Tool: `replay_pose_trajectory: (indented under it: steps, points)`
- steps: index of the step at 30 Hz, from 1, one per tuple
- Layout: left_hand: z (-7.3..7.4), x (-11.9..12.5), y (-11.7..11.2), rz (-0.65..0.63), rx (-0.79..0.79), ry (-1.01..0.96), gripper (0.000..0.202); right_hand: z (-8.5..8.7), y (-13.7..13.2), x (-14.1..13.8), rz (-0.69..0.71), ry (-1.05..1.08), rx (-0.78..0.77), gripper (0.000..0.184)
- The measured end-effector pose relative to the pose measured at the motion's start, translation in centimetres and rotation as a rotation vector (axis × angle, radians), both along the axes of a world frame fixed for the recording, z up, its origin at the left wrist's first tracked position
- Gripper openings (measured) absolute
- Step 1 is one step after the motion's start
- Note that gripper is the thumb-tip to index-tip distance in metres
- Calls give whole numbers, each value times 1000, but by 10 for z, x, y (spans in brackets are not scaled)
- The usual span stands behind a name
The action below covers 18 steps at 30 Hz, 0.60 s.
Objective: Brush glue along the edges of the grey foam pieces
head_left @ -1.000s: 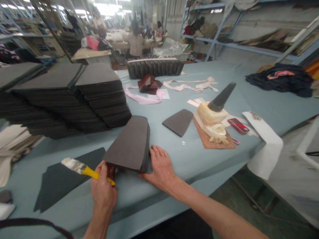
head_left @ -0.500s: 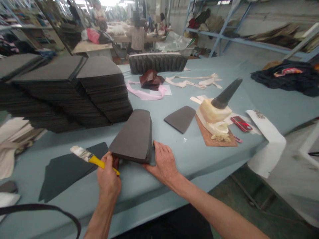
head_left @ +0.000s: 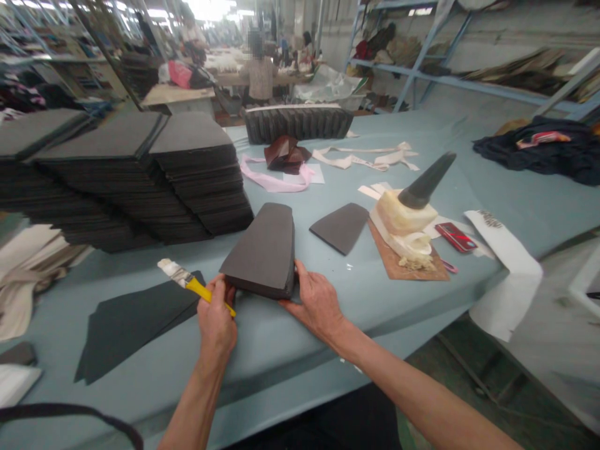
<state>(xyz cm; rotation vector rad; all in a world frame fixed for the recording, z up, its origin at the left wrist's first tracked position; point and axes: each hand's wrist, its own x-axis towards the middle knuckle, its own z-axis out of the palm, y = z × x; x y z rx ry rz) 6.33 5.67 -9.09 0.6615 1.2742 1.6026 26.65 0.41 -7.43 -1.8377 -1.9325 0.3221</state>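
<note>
My left hand is closed round the yellow handle of a paintbrush, whose pale bristles point up and left. Its fingertips also touch the near left corner of a stack of dark grey tapered sheets. At the stack's near right corner, my right hand grips the side, thumb along the lower front edge and fingers against the right side. Fingertips under the stack are hidden. To the left, several flat dark sheets lie overlapped. A single grey tapered sheet rests to the right.
Tall piles of dark sheets stand at the back left. On the right, a yellowish block with a dark cone sits on a brown board. Beside it are a red box and a hanging white strip. Cloth scraps lie behind.
Both hands have shifted the stack a little to the right and away from me. The paintbrush has moved right with my left hand. The view has tilted slightly.
</note>
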Motion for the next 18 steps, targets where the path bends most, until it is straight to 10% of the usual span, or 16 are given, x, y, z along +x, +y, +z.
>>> replay_pose_trajectory:
  steps: [18]
  points:
    - [-18,47,39,-117,63,-8,35,-27,62,71,151,-139,179,92]
